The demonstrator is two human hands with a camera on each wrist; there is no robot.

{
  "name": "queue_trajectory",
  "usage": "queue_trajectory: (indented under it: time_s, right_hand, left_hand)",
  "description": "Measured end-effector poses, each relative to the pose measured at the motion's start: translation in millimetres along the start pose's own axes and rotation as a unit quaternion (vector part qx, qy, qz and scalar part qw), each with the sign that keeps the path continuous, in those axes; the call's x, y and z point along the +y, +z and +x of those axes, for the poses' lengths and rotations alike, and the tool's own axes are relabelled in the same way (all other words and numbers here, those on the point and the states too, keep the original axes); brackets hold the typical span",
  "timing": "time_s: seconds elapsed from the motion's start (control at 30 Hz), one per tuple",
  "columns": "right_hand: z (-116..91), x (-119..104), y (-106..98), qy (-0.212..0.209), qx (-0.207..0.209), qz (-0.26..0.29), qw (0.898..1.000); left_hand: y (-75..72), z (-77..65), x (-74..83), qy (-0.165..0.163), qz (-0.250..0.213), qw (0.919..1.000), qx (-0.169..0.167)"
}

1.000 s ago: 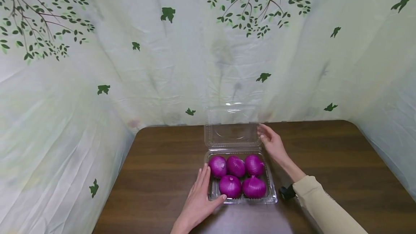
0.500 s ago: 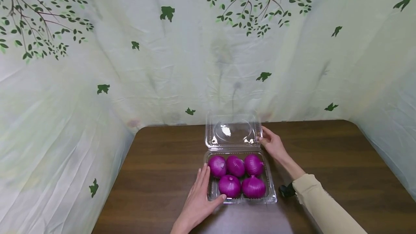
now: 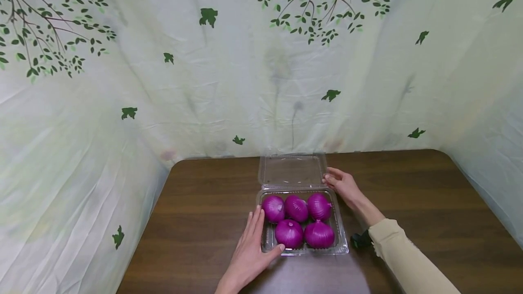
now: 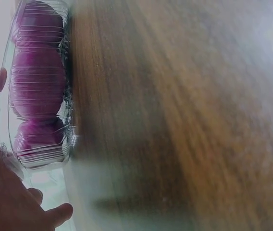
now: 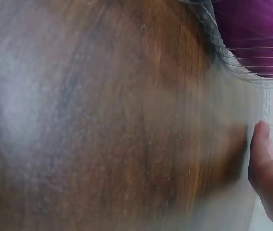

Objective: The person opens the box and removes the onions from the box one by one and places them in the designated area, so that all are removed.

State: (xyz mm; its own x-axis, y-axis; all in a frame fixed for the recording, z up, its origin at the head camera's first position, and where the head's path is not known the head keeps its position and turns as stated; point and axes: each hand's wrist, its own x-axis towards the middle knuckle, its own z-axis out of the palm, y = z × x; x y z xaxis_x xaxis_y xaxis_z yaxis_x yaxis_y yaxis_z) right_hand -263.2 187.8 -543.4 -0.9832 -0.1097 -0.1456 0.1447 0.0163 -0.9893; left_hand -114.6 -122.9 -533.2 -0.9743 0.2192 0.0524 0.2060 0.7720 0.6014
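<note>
A clear plastic clamshell box (image 3: 304, 252) holds several purple onions (image 3: 289, 234), and its hinged lid (image 3: 292, 171) leans back at the far side. My left hand (image 3: 253, 248) lies with straight fingers along the box's left wall, its thumb at the near rim. In the left wrist view its fingers flank the ribbed wall, with onions showing through. My right hand (image 3: 347, 189) is at the lid's right edge, thumb in front and fingers behind. The right wrist view shows its thumb (image 5: 261, 144) close to the faint clear plastic.
The box stands on a brown wooden table (image 3: 212, 212). Behind it hangs a pale cloth (image 3: 229, 80) printed with leaves and branches. A black device (image 3: 361, 241) sits at the right wrist, by the beige sleeve (image 3: 404, 253).
The lid has tilted farther back, its top edge lower. My right hand has come down a little along with it. The left hand and the onions have stayed in place.
</note>
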Motion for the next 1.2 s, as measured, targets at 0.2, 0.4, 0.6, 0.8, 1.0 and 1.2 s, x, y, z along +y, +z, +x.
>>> queue_trajectory:
  time_s: [0.2,0.4,0.6,0.8,1.0,1.2]
  right_hand:
    - [-2.7,-1.4,0.3,0.020,-0.007,0.015,1.000]
    - [-6.9,-4.5,-0.4,0.026,-0.003,0.026,0.999]
    - [-11.4,-5.3,-1.6,0.028,0.009,0.007,1.000]
    - [-22.8,-2.4,-6.2,0.021,0.003,-0.030,0.999]
    - [-35.3,-5.1,-13.4,-0.013,0.016,-0.040,0.999]
    - [-46.6,-9.1,-18.4,-0.056,0.016,-0.060,0.997]
  left_hand:
    - [0.2,0.0,0.5,-0.002,0.000,1.0000,-0.001]
    - [0.0,-1.3,2.9,0.003,-0.018,0.9998,0.002]
    - [-1.6,-2.7,4.7,-0.001,-0.020,0.9998,-0.002]
    - [-2.5,-5.2,4.2,-0.004,-0.016,0.9998,-0.008]
    - [-1.2,-4.2,3.8,0.000,-0.012,0.9999,-0.005]
    - [-1.0,-3.7,4.1,0.005,-0.008,0.9999,-0.002]
